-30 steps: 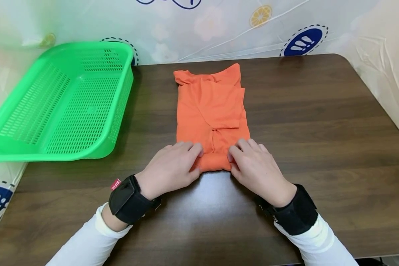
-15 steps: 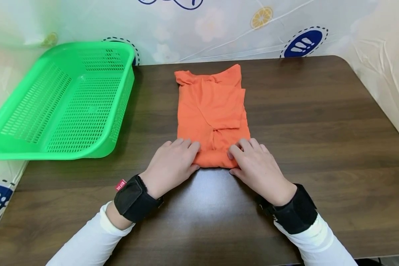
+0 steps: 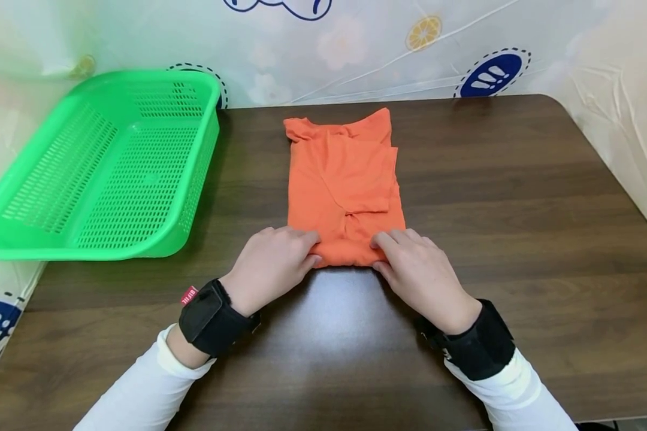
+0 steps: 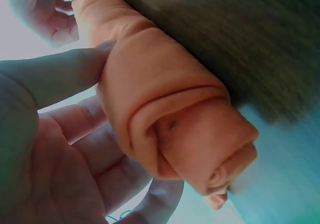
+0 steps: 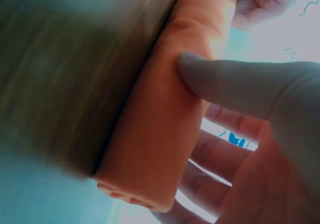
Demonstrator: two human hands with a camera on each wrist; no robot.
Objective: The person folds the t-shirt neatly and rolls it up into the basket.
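An orange shirt (image 3: 342,185), folded into a narrow strip, lies on the table with its near end rolled up. My left hand (image 3: 269,263) grips the left part of the roll, and my right hand (image 3: 422,276) the right part. In the left wrist view, the thumb presses the near side of the rolled cloth (image 4: 165,67) while the fingers curve behind it; the layers show at its end. The right wrist view shows the other end of the roll (image 5: 150,124) pinched the same way, thumb in front and fingers behind.
A green plastic basket (image 3: 194,197) with slotted walls stands at the left of the brown wooden table (image 3: 517,239). Behind the table hangs a pale printed sheet (image 3: 350,54). Black bands (image 3: 215,317) wrap both wrists.
Both hands have shifted slightly away from the body, turning the roll forward. The shirt's near edge now lies farther up the table, and the flat part is a little shorter.
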